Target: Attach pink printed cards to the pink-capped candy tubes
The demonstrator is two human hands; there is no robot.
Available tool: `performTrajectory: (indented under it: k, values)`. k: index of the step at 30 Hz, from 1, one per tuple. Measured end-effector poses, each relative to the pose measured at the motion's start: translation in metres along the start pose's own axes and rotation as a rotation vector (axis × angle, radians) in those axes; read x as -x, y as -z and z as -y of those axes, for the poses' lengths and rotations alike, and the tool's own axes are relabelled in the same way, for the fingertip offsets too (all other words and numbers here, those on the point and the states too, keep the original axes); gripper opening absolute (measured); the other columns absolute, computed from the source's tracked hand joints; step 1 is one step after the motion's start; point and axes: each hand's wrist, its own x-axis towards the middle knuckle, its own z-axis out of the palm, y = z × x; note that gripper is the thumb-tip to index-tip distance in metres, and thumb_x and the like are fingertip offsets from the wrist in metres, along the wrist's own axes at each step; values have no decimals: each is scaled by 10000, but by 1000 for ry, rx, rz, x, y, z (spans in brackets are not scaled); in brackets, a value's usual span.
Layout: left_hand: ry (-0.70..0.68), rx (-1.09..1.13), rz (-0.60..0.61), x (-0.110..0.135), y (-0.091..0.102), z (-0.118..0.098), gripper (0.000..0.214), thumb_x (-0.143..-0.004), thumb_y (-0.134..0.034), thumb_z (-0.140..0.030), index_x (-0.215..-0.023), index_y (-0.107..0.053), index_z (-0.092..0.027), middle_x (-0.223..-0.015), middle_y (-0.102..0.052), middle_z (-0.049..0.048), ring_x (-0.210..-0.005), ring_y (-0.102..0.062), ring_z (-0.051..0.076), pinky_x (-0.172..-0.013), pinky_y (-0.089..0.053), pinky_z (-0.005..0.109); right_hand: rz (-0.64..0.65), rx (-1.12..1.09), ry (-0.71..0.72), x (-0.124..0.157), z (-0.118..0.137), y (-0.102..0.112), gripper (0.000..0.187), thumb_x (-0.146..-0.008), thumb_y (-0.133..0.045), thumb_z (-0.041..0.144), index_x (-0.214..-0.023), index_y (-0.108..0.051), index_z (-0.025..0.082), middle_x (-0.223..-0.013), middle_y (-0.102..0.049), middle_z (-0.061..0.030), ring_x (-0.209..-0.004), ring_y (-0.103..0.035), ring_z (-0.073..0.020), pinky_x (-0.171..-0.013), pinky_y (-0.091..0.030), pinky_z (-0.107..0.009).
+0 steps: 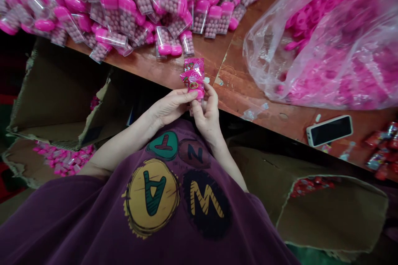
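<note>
Both my hands meet at the table's near edge, just above my lap. My left hand point(169, 105) and my right hand point(207, 114) are closed together around a small clear container with a pink cap, partly hidden by my fingers. A pink printed label strip point(193, 75) sticks up from between my fingertips. Beyond my hands lies a big pile of clear tubes with pink caps point(130, 4), filled with small pink balls.
A clear plastic bag of pink caps point(326, 37) sits at the right on the brown table point(236, 87). A white phone point(329, 130) lies near the edge, red wrappers point(381, 149) beyond it. Cardboard boxes stand at lower left point(59, 103) and lower right point(329, 211).
</note>
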Motion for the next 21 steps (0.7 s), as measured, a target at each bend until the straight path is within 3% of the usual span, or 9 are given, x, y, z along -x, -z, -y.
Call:
performTrajectory:
  k: [2,7,11,12,14,17,21]
  values:
    - [-5,-5,-15,0,-1,-1,287,-784,-948,-358,-905,-812,-136,-832,-747,49,-735,-676,138,-730,-531,269,13,17,-4,0,-2,2,653,-1031,-626,564,-1589,-335,388,-1230,-645,-59,-870,-718,-175,-693,-665,-329]
    - [29,-34,-8,2,-6,-4,243,-825,-908,-330,-841,-782,-124,-748,-694,36,-614,-607,114,-621,-500,260,21,-105,-28,-4,2,4,629,-1020,-640,574,-1553,-367,379,-985,-620,8,-616,-592,-110,-572,-596,-276]
    - [-54,-28,-71,2,-9,-4,223,-820,-910,-312,-870,-794,-128,-743,-694,25,-584,-570,94,-563,-467,235,88,-126,-44,-3,3,7,750,-989,-671,597,-1606,-298,388,-1235,-660,-44,-572,-556,-80,-449,-517,-237]
    - [-78,-33,-89,2,-10,-3,236,-812,-917,-321,-874,-797,-128,-751,-704,26,-588,-573,92,-556,-457,232,88,-90,-36,-2,2,8,753,-1000,-662,583,-1619,-281,384,-1295,-662,-60,-606,-591,-88,-491,-560,-250]
    - [-116,-48,-135,1,-11,-1,267,-785,-940,-337,-868,-800,-125,-773,-730,33,-623,-603,95,-585,-467,226,56,29,11,0,0,9,710,-1039,-614,551,-1633,-280,350,-1362,-671,-90,-779,-703,-138,-718,-676,-324]
    - [-140,-70,-200,0,-13,2,285,-751,-965,-333,-851,-806,-119,-812,-773,48,-725,-684,113,-726,-524,229,14,210,108,1,-4,11,688,-1067,-562,533,-1646,-285,287,-1445,-652,-141,-1098,-754,-232,-1058,-649,-482]
    - [-107,-62,-240,-2,-12,-1,305,-825,-920,-401,-832,-784,-128,-813,-781,52,-741,-711,119,-785,-542,247,52,189,70,2,-7,12,744,-1054,-596,525,-1667,-234,311,-1417,-661,-146,-1154,-749,-266,-1050,-651,-529]
